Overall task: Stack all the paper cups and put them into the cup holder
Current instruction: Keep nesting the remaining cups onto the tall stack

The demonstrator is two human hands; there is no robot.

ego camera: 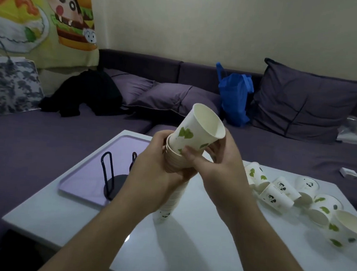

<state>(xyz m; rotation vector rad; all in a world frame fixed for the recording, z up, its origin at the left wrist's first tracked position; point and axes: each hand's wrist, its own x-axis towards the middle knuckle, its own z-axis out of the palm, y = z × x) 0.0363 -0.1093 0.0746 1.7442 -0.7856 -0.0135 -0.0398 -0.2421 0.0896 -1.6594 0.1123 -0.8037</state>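
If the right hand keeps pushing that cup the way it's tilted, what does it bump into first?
Probably the stack of cups that the left hand holds: the right hand grips the top cup, already partly nested in it.

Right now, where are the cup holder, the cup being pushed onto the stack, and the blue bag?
cup holder (114, 180): head view, on its round black base.
top cup (194, 134): head view, on its printed side wall.
blue bag (235, 99): head view, on the bag's front.

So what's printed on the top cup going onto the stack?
Green leaf shapes on white, on the top cup, in the head view.
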